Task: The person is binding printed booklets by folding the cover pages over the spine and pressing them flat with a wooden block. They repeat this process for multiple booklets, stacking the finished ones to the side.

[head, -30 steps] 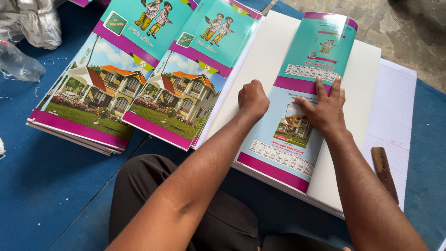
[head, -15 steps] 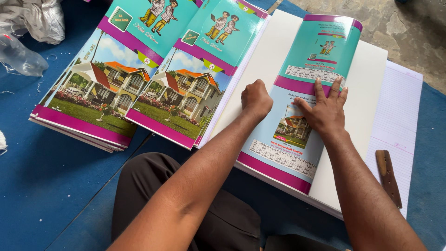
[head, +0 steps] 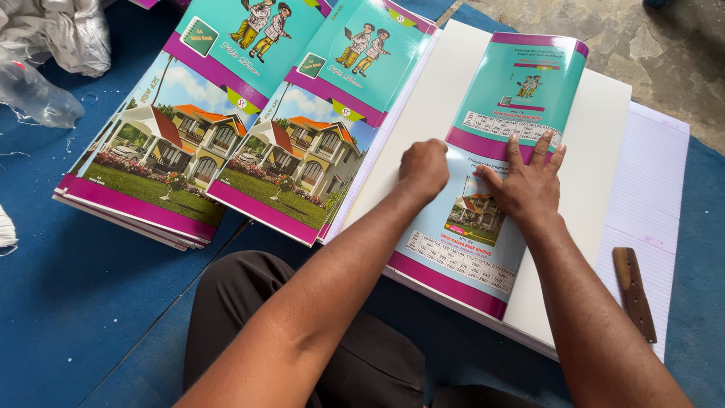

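At centre right of the frame, our right hand [head: 529,185] lies flat, fingers spread, on the cover [head: 491,181] atop the white stack [head: 604,151]. Our left hand [head: 424,168] presses clenched at its left edge. We judge the cover light, glossy, slippery, easily creased; best held by its edges.

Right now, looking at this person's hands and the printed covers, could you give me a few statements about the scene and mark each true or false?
1. The right hand lies flat, fingers spread, on the printed cover sheet. True.
2. The left hand holds the wooden tool. False: the tool lies untouched on the lined paper, and the left hand is a fist pressing at the sheet's left edge.
3. Two piles of covers with a house picture lie to the left. True.
4. The sheet rests directly on the blue floor mat. False: it lies on a white stack of pages.
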